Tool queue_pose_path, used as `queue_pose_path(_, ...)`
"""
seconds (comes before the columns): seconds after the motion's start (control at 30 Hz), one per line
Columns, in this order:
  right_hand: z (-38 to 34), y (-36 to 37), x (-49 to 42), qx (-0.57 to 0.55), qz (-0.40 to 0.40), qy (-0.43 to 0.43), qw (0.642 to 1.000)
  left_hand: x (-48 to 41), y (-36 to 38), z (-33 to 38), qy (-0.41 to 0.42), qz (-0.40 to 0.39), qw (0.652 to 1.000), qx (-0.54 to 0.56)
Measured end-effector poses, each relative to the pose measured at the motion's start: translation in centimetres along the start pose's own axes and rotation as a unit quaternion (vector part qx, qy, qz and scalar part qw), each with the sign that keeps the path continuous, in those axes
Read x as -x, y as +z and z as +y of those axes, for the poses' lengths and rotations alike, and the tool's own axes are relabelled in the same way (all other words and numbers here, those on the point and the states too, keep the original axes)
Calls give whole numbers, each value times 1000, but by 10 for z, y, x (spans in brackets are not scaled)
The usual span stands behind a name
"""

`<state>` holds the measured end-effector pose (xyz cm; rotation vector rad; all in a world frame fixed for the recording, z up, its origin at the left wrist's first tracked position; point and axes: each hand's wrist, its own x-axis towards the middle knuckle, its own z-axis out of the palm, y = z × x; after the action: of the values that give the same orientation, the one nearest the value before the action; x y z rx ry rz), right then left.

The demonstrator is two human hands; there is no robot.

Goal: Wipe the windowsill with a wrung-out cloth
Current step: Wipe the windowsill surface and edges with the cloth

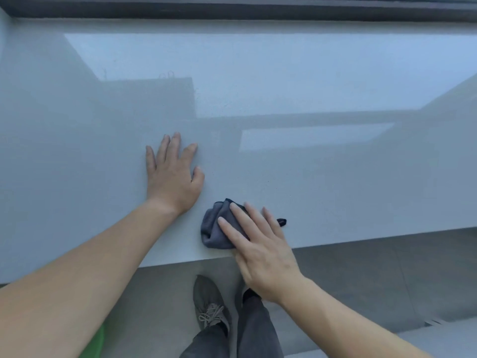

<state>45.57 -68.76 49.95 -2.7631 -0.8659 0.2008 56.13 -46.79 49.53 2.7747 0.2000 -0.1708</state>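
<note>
Right hand [260,251] flat on bunched dark cloth [215,228], fingers [240,215] straight, pressing it onto windowsill [335,182] at the near edge. Left hand [173,174] palm-down on bare sill just beside, fingers spread, holding nothing

Windowsill [309,189] was pale blue-grey, faintly speckled, with lighter blue reflected patches; cloth [214,228] was slate grey with near-black edge trim; window frame [232,11] charcoal; floor [361,275] mid-grey tile; shoe [209,301] olive-grey with paler laces; trousers [255,329] dark grey; lower-left object [95,344] bright green.
</note>
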Motion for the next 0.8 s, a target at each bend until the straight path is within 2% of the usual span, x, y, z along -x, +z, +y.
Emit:
queue_pose_path(0.07,22,-3,1,19,-5,7,1000,4,0,3,5,2,1000,1)
queue_pose_path(0.17,46,-8,-3,-7,44,166,985,10,2,11,38,5,999,16)
queue_pose_path(0.23,37,-6,-3,-16,75,224,971,13,7,18,50,-1,998,30)
queue_pose_path(0.27,27,-3,0,-12,74,209,975,14,10,22,48,-4,998,32)
queue_pose_path(0.33,13,2,10,-3,49,122,991,14,14,27,40,-6,999,26)
queue_pose_path(0.43,34,-5,22,15,3,17,1000,14,16,26,37,0,999,12)
queue_pose_path(0.5,63,-11,22,22,1,45,999,15,15,26,37,-2,999,4)
queue_pose_path(0.6,91,-18,19,-2,55,200,978,13,14,34,26,8,1000,7)
queue_pose_path(0.63,88,-17,19,-4,73,226,971,12,15,39,29,15,999,6)
queue_pose_path(0.7,73,-13,22,-4,79,196,977,9,20,50,44,17,999,3)
queue_pose_path(0.8,64,-10,36,10,28,67,997,8,30,59,46,16,999,-9)
